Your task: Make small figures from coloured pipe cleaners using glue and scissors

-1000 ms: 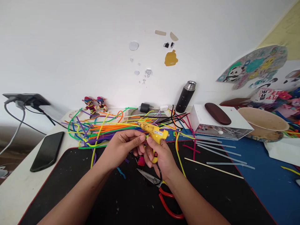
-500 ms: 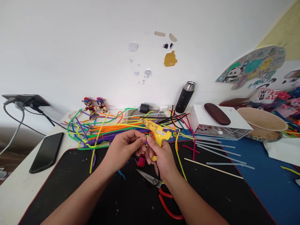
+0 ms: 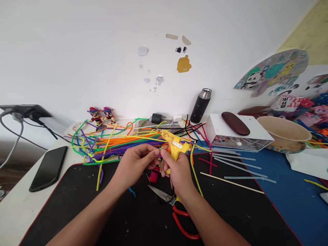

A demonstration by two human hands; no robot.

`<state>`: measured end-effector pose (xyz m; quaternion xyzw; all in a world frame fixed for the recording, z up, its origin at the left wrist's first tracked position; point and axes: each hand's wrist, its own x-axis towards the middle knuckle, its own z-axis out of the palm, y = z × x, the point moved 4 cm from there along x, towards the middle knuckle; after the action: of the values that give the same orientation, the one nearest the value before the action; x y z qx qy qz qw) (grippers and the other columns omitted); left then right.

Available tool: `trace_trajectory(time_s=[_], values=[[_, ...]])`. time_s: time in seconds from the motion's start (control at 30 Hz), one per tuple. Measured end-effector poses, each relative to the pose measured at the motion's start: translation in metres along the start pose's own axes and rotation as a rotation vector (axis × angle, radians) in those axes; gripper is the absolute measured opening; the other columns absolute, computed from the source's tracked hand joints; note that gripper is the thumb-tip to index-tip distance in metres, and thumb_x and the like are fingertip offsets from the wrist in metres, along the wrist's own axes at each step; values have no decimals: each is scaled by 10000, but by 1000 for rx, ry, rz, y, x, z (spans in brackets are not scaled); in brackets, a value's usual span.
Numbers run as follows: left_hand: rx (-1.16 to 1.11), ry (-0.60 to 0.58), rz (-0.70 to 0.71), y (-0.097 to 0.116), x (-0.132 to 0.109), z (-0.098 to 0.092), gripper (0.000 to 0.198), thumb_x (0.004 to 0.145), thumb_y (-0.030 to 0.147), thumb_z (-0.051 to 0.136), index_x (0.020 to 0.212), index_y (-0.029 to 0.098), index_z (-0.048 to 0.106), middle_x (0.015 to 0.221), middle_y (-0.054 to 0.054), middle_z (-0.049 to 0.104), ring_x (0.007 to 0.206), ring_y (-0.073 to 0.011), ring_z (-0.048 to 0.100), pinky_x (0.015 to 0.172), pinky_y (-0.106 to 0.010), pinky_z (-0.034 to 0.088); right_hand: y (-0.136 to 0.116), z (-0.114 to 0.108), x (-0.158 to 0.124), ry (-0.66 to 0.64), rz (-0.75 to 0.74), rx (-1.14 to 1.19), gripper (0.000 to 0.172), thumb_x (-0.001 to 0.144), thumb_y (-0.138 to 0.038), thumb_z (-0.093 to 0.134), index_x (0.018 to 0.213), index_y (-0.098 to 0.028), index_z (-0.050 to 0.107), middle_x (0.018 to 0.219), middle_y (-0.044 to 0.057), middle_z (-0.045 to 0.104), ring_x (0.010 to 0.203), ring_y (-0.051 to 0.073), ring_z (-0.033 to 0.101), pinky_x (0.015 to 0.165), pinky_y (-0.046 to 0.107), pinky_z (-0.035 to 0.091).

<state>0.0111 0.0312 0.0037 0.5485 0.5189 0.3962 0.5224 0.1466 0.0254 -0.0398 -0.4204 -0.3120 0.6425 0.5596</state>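
Your left hand [image 3: 139, 162] pinches small piece [image 3: 160, 149]; right hand [image 3: 180, 174] grips glue gun [image 3: 176, 146]. Wrist dip: nozzle [image 3: 164, 134], if hot, might scorch pipe cleaners [image 3: 120, 140] past mat's [image 3: 77, 184] far edge.

Blk phone [image 3: 48, 169] at L; blk flask [image 3: 200, 107] by wall [image 3: 77, 51], nr wht box [image 3: 258, 131] w/ maroon case [image 3: 235, 123] on top

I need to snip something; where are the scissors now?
In the head view, the scissors lie on the black mat, slightly right of centre, just below the right hand.
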Motion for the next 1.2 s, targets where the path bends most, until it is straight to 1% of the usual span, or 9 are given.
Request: trace_trajectory(time_s=[0.1,0.17,0.3,0.4,0.63,0.73,0.83,1.2], values=[[-3,49,53,1,1,-6,382,834,547,796,927,179,747,742,-14,723,656,-149,644,605,-242,544,0,0,0,-8,-8,6,375,796,-490,812,902,-176,636,405,-114,472,323,99,458,372,200,363],[-19,79,86,1,1,-8,352,821,499,822,959,187,735,785,-13,736,707,-161,668,635,-248,555,0,0,0,-13,-10,8,367,799,-483,813,902,-176,638,409,-114,473,325,98,458,373,199,360],[-20,76,111,0,0,-8,284,811,425,834,925,186,730,836,-25,760,766,-174,699,698,-265,565,-1,1,0,-30,-12,13,358,806,-478,812,904,-178,644,410,-114,470,327,99,458,376,202,357],[-24,72,109,-1,1,-6,268,801,405,838,911,184,734,842,-28,762,780,-180,708,723,-275,570,-1,1,0,-37,-6,7,349,811,-476,810,893,-179,646,412,-109,474,328,99,458,377,201,345],[-41,90,109,-1,1,-5,268,796,409,839,876,177,729,823,-29,749,756,-173,693,714,-275,564,0,2,-1,-58,24,18,380,802,-495,819,906,-179,635,415,-105,489,326,97,456,369,197,316],[-86,123,102,-1,1,-6,289,779,423,857,855,179,721,819,-25,742,745,-164,680,692,-262,558,1,3,-1,-76,31,29,389,811,-501,818,928,-182,629,427,-104,500,331,97,466,361,191,285],[-117,158,102,-1,2,-8,302,768,425,873,850,179,719,826,-21,735,741,-155,672,686,-254,559,2,3,-1,-85,25,37,383,810,-493,821,927,-184,630,431,-108,498,333,96,465,367,196,292],[-91,145,99,-1,1,-6,288,778,411,865,861,176,721,809,-20,738,728,-152,670,674,-245,541,2,3,-1,-84,33,26,389,789,-492,829,921,-187,629,432,-110,491,334,100,462,369,204,310]])
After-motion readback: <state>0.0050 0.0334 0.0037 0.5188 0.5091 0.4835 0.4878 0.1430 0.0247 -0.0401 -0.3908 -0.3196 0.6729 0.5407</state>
